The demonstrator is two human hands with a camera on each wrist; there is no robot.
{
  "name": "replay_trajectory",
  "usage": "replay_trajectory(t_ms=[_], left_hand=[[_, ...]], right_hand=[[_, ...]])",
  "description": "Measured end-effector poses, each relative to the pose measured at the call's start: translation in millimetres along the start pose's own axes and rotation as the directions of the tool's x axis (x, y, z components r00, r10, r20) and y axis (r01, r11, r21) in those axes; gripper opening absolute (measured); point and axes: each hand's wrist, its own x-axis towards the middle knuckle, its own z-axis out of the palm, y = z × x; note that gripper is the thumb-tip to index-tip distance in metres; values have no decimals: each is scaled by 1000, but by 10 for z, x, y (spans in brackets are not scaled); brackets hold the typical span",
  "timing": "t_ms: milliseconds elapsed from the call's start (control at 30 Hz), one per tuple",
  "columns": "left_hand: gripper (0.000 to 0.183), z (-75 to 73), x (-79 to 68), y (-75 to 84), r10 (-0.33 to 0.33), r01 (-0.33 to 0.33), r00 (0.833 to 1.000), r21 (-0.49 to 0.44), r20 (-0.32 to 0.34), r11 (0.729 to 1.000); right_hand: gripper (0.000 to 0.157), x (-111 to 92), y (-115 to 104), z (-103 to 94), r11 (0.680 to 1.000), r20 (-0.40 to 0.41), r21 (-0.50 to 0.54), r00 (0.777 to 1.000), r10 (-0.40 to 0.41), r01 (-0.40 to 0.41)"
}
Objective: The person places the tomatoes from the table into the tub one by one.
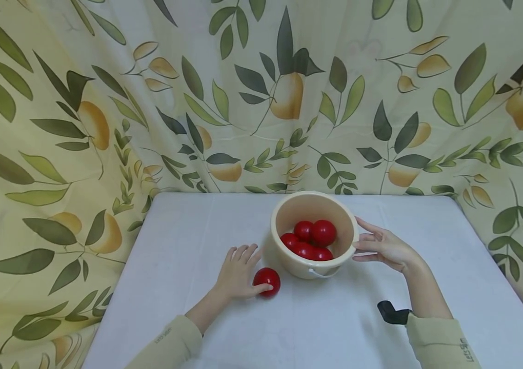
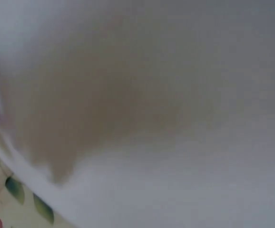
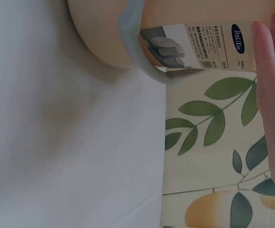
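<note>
A cream bucket (image 1: 308, 270) holds several shiny red balls (image 1: 323, 233). One more red ball (image 1: 267, 281) lies on the white table at its lower left. My left hand (image 1: 237, 272) is spread beside that ball, the thumb lying across its front and the other fingers extended past it toward the bucket. On the bucket's other side, my right hand (image 1: 387, 248) touches the rim and wall with fairly straight fingers. The right wrist view shows these fingers (image 3: 266, 61) by a printed label (image 3: 194, 47) on the bucket. Only a sliver of red shows in the left wrist view.
The bucket's pale handle (image 1: 320, 274) hangs down its front. A white cloth covers the table (image 1: 187, 230). Behind and at both sides hangs a curtain (image 1: 261, 143) with leaves and fruit printed on it. A black strap piece (image 1: 393, 313) sticks out by the right cuff.
</note>
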Motion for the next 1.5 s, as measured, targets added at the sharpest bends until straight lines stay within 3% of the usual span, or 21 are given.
replay_trajectory(t_ms=[167,333,733,1167,1367,1500], left_hand=[[82,199,-99,44,-6,8,999,-25,53,1000],[85,297,-139,74,-3,5,997,-13,81,1000],[87,454,-169,68,0,1,998,-9,57,1000],[74,485,-100,130,-36,38,999,-47,40,998],[70,449,-73,118,25,-23,998,26,-53,999],[70,285,-6,48,64,-56,994,87,-93,995]], right_hand=[[84,-6,-4,8,1000,3,8,1000,-3,3],[83,-14,-12,18,1000,8,30,1000,-9,9],[84,-9,-9,20,1000,2,30,1000,-1,1],[84,-24,-19,26,1000,3,27,1000,-1,1],[84,-37,-30,31,1000,8,26,1000,-5,4],[84,-42,-34,27,999,12,32,1000,-3,2]])
